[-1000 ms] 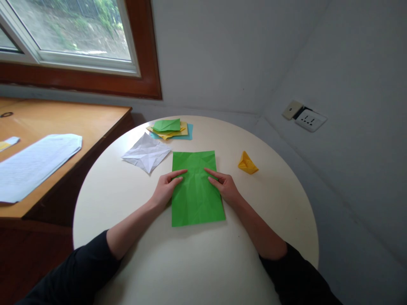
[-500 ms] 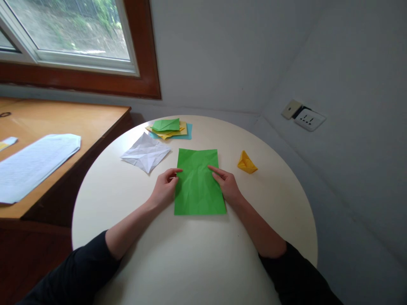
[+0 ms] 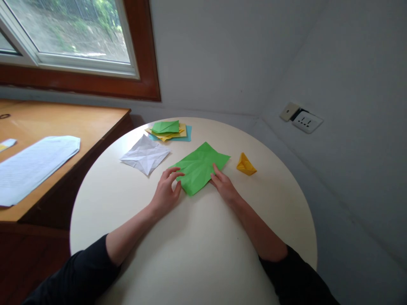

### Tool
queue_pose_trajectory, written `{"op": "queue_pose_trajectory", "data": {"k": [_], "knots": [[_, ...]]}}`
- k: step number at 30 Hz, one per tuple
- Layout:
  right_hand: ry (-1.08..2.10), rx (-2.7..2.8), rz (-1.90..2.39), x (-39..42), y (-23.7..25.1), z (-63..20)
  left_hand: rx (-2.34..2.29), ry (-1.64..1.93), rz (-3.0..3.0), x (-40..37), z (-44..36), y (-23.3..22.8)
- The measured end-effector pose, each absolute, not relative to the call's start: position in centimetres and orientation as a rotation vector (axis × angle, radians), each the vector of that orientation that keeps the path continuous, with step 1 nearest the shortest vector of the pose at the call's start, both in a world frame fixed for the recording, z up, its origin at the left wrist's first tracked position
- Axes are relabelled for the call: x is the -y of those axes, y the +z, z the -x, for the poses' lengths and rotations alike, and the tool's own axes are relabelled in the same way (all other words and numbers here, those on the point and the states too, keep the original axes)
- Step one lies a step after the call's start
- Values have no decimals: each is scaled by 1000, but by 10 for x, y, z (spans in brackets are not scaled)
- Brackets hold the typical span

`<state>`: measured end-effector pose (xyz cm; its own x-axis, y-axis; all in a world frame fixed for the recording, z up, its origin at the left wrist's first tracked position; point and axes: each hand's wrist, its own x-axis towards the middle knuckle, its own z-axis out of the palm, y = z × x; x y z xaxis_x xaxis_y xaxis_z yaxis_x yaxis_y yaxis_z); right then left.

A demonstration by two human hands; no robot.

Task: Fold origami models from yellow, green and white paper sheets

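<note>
Compared with half a second ago, the green sheet (image 3: pixel 199 167) has turned: its long sides, which ran away from the person, now lie aslant, with one corner pointing toward the wall and another toward the person. It remains in the middle of the round table (image 3: pixel 197 250), between the two hands. The surrounding objects keep their places.

Just beside the sheet's left corner lies a creased white paper (image 3: pixel 146 154), spread flat; near the right corner stands a small yellow folded paper (image 3: pixel 246 164). These two flank the sheet on either side. Farther back rests a pile of coloured papers (image 3: pixel 167 131), green above yellow and blue. At left, a wooden desk (image 3: pixel 104 116) carries printed pages (image 3: pixel 41 165), below a window (image 3: pixel 85 29); a socket (image 3: pixel 307 121) is set in the wall at right.

The left hand (image 3: pixel 168 188) is curved at the sheet's near-left end, thumb and fingers spread well apart; whether the fingertips touch the paper is hard to judge from this angle. The right hand (image 3: pixel 223 184) has the near-right edge in a narrow grip, one finger lying on the upper face and another digit at the edge, partly hidden.
</note>
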<state>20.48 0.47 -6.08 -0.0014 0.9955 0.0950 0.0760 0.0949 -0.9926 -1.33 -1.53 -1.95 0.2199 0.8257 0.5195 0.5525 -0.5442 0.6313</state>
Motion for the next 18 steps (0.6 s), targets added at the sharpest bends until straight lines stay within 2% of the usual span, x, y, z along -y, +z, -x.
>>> {"op": "queue_pose_trajectory", "data": {"k": [9,18], "knots": [[1190,1354,1289,0,-49,-203,-1146,593,-2492,20,11,-24],[1259,1303,1196,3,-49,-203,-1269,400,-2522,17,11,-24]]}}
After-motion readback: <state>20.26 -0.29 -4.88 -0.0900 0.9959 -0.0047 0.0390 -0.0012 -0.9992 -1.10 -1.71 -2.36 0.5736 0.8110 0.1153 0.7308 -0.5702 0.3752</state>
